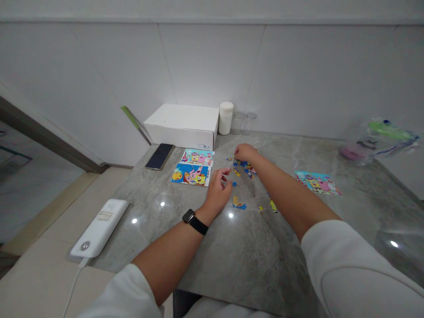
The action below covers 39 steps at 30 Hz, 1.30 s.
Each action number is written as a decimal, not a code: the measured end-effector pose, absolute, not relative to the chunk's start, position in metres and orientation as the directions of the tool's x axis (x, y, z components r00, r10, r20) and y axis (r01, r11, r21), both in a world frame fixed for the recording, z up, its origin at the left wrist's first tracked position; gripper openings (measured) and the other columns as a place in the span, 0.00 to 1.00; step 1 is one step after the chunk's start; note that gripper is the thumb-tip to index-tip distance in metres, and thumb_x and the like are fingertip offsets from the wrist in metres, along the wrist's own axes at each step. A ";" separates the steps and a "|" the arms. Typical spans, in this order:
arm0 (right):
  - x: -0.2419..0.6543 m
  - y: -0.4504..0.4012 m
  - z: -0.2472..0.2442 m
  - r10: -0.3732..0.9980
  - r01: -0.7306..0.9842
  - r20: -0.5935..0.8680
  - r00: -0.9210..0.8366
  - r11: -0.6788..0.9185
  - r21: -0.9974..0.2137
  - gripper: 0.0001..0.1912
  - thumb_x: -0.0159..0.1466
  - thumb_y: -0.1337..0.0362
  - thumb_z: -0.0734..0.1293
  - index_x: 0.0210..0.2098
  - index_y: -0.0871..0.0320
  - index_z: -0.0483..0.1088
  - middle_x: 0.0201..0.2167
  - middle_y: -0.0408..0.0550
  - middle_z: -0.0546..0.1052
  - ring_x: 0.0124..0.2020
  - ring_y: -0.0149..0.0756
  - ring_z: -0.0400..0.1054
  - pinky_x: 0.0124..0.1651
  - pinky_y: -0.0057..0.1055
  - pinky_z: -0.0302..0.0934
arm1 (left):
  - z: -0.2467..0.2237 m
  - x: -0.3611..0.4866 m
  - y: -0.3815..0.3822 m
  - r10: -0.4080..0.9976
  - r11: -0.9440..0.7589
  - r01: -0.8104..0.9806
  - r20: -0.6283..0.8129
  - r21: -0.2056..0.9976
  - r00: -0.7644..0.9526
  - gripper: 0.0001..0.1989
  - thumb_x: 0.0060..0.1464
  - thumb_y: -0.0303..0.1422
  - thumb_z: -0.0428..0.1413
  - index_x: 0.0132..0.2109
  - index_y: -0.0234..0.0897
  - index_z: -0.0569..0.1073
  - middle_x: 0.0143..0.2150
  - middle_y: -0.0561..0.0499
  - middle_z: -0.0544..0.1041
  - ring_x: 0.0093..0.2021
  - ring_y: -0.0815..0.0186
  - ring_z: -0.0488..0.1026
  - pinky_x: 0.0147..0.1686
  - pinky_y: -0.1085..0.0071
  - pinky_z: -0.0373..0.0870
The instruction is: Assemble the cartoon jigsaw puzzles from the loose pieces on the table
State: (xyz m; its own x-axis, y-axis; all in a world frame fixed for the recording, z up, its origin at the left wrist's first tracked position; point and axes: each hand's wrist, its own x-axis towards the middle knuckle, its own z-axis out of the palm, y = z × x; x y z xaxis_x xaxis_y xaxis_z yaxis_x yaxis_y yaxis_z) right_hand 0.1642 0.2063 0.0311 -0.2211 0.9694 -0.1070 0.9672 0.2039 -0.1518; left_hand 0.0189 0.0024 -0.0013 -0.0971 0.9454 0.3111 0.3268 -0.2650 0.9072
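Observation:
My right hand (245, 153) reaches over a small heap of jigsaw puzzle pieces (245, 165), its fingers pinched together. Whatever is between those fingertips is too small to make out. To the left of the heap, my left hand (218, 191) hovers low or rests at the tabletop, thumb and fingers apart with nothing visible in them. Nearer to me lies a joined bit of puzzle (239, 203) in orange and blue. A small loose piece (260, 209) and a yellow piece (273, 206) lie beside my right forearm. A printed cartoon picture sheet (192, 173) lies left of my left hand.
On the grey table (232, 265) are a phone (160, 156), a white box (183, 123), a white bottle (225, 118) and two clear glasses (249, 123). A white power bank (101, 227) with a cable sits left. Right are another picture card (318, 183) and a plastic bag (377, 140).

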 end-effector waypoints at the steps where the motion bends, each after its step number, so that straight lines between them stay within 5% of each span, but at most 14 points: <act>1: 0.164 0.207 0.032 0.970 0.970 -0.125 -0.210 0.190 -0.153 0.13 0.61 0.62 0.73 0.45 0.55 0.83 0.48 0.57 0.83 0.49 0.47 0.77 0.54 0.41 0.69 | -0.002 0.019 0.003 0.945 -0.267 0.324 0.312 0.908 -0.096 0.20 0.59 0.24 0.56 0.57 0.42 0.72 0.53 0.47 0.75 0.45 0.64 0.73 0.39 0.68 0.71; 5: 0.169 0.202 0.035 0.960 0.942 -0.080 -0.270 0.246 -0.227 0.09 0.62 0.67 0.71 0.42 0.57 0.82 0.45 0.52 0.84 0.46 0.41 0.76 0.51 0.32 0.67 | -0.002 0.019 0.003 0.943 -0.273 0.316 0.318 0.908 -0.097 0.20 0.59 0.23 0.56 0.57 0.41 0.72 0.53 0.47 0.75 0.45 0.64 0.73 0.39 0.69 0.71; 10: 0.190 0.183 0.040 0.918 0.800 0.085 -0.387 0.380 -0.463 0.05 0.61 0.67 0.71 0.38 0.58 0.78 0.34 0.46 0.82 0.36 0.34 0.73 0.41 0.27 0.64 | -0.001 0.019 0.003 0.942 -0.284 0.311 0.325 0.907 -0.086 0.19 0.59 0.23 0.56 0.56 0.40 0.72 0.53 0.47 0.75 0.44 0.65 0.72 0.37 0.70 0.70; 20: 0.235 0.096 0.071 0.867 0.351 0.083 -0.492 0.285 -0.892 0.13 0.57 0.57 0.75 0.37 0.57 0.75 0.30 0.43 0.78 0.31 0.32 0.71 0.36 0.29 0.65 | 0.005 0.017 0.000 0.933 -0.325 0.356 0.359 0.877 -0.035 0.14 0.61 0.23 0.54 0.52 0.40 0.74 0.49 0.48 0.76 0.46 0.65 0.74 0.40 0.71 0.72; 26: 0.238 0.068 0.064 0.867 0.230 0.098 -0.488 0.236 -0.944 0.11 0.57 0.59 0.75 0.35 0.57 0.74 0.29 0.42 0.78 0.31 0.32 0.71 0.37 0.29 0.65 | 0.006 0.015 -0.004 0.921 -0.359 0.408 0.390 0.839 0.008 0.10 0.62 0.27 0.56 0.49 0.40 0.75 0.47 0.49 0.75 0.45 0.65 0.74 0.39 0.71 0.72; 39: 0.212 0.051 0.046 0.799 0.254 0.064 -0.598 0.264 -0.930 0.05 0.58 0.64 0.71 0.33 0.58 0.73 0.27 0.40 0.75 0.30 0.31 0.68 0.36 0.28 0.61 | 0.013 0.015 -0.011 0.904 -0.414 0.474 0.412 0.777 0.114 0.07 0.65 0.33 0.58 0.37 0.38 0.75 0.39 0.50 0.74 0.40 0.66 0.73 0.36 0.72 0.69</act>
